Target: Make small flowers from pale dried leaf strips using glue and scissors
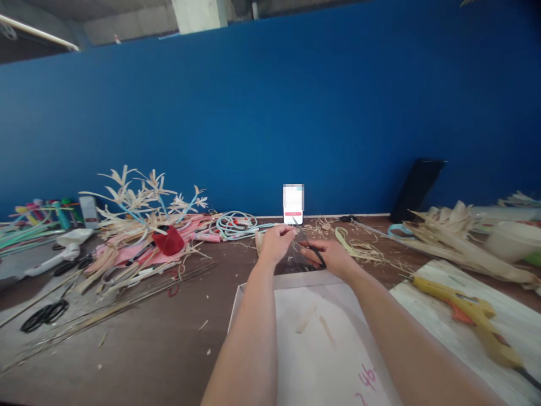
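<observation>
My right hand (pixel 323 255) is wrapped round black-handled scissors (pixel 316 256), whose blades point up and left toward my other hand. My left hand (pixel 276 243) is closed in a pinch near the blade tips; thin strands show by its fingers, but what it holds is too small to make out. Both hands are above the far edge of a white box lid (pixel 304 316), which has pale scraps on it and pink writing. Just behind the hands a phone (pixel 293 203) stands upright with its screen lit.
At left are dried-husk flowers (pixel 139 197), a red pot (pixel 168 240), thin sticks (pixel 105 310) and another pair of black scissors (pixel 44 316). A yellow glue gun (pixel 469 310) and husks (pixel 460 242) lie at right. Coiled blue cord (pixel 236 225) lies behind.
</observation>
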`<action>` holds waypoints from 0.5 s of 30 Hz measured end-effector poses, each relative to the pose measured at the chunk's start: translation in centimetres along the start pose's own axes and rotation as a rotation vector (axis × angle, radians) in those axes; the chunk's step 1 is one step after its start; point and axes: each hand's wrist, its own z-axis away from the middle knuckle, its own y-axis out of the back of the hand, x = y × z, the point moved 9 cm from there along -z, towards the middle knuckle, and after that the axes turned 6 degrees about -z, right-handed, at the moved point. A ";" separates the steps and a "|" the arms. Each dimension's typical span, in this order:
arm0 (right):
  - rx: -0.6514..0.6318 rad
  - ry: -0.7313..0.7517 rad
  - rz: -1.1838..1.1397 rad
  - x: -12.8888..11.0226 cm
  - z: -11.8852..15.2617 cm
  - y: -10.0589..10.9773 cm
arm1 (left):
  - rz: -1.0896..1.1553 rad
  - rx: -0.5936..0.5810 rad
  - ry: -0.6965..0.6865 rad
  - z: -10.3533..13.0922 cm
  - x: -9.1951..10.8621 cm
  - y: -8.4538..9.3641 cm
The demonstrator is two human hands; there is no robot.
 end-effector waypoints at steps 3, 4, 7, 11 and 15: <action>-0.007 -0.004 0.012 0.1 0.0 0.0 | -0.001 -0.001 0.004 0.0 -0.1 0.0; 0.003 -0.006 0.011 0.1 -0.1 0.2 | -0.002 0.000 0.007 0.0 -0.1 0.0; 0.079 0.005 -0.033 0.1 -0.1 0.9 | -0.004 0.001 0.017 0.0 -0.1 0.0; 0.254 0.071 -0.211 -0.5 0.1 2.3 | -0.046 -0.035 0.039 0.4 0.2 -0.4; 0.317 0.169 -0.314 -1.0 0.3 2.7 | -0.015 -0.161 0.031 0.8 0.3 -2.0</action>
